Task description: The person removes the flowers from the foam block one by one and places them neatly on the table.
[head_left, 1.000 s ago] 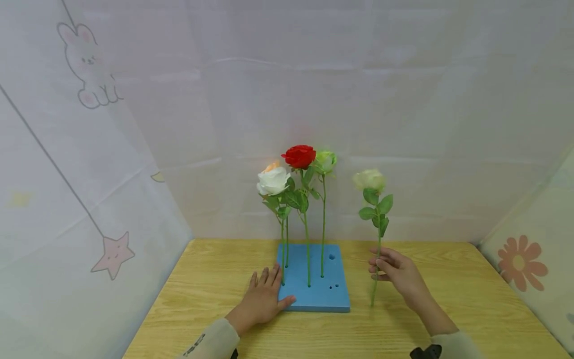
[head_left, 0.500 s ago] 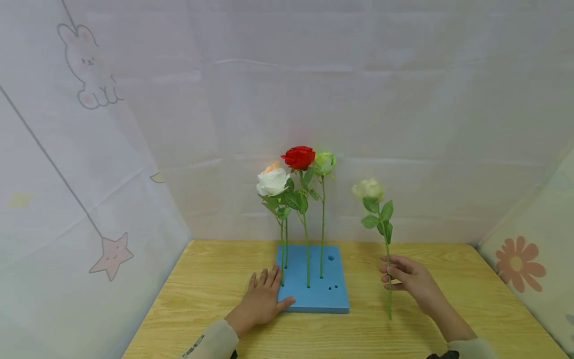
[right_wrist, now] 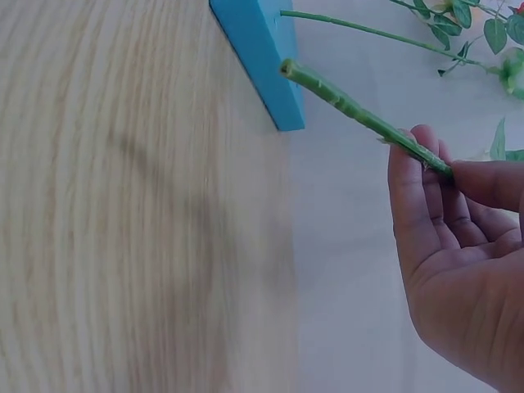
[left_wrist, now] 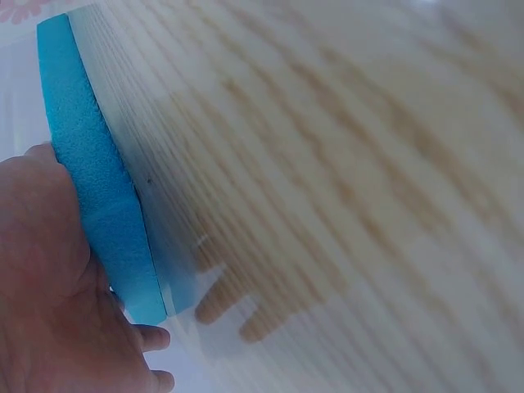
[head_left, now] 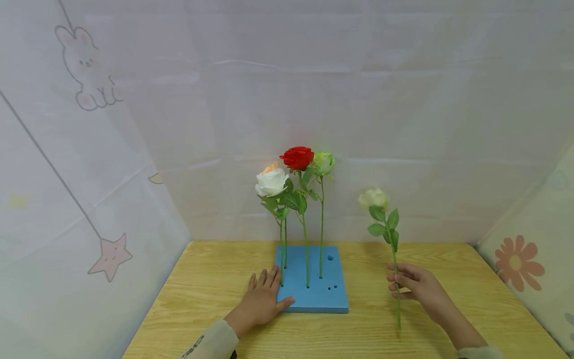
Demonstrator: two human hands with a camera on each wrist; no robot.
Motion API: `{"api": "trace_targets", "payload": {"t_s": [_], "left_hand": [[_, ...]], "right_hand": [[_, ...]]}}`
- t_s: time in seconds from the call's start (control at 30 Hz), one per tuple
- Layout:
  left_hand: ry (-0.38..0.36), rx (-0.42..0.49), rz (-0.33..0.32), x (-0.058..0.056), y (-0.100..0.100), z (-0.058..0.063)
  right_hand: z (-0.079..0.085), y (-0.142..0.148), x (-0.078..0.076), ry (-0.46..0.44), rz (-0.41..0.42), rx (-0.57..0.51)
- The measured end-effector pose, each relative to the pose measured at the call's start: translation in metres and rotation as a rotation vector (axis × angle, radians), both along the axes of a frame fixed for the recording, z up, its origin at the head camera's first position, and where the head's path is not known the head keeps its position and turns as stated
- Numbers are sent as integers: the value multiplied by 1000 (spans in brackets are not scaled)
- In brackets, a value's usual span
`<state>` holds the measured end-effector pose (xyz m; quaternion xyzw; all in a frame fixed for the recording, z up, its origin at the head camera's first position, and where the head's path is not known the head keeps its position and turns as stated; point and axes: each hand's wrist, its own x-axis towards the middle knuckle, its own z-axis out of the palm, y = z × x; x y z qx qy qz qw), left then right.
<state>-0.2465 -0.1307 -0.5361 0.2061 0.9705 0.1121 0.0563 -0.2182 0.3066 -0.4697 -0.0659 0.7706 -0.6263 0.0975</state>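
My right hand (head_left: 423,291) pinches the green stem of a cream artificial rose (head_left: 375,199) between thumb and fingers, to the right of the blue foam board (head_left: 314,300). The rose leans slightly left, and its bare stem end (right_wrist: 319,84) points past the fingers, above the table in the right wrist view. My left hand (head_left: 260,301) rests with spread fingers on the board's left edge. Standing in holes of the board are a white rose (head_left: 271,182), a red rose (head_left: 297,158), a green rose (head_left: 323,163) and a peach rose (head_left: 270,168), partly hidden behind the white one.
Several holes (head_left: 330,258) show in the right part of the board. The board lies on a wood-grain table (head_left: 215,279). A pale curtain (head_left: 403,99) hangs close behind the table, and printed cloth walls (head_left: 515,259) stand at both sides.
The right hand has moved right and toward the person with the cream rose, which has come lower and tilted more to the left. The left hand and the board stay in place.
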Motion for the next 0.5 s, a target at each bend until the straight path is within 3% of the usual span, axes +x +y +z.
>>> {"api": "trace_targets", "payload": {"t_s": [0.5], "left_hand": [[14,0,10,-1,0,-2]], "right_hand": [[-16,8,7,-85,23,1]]}}
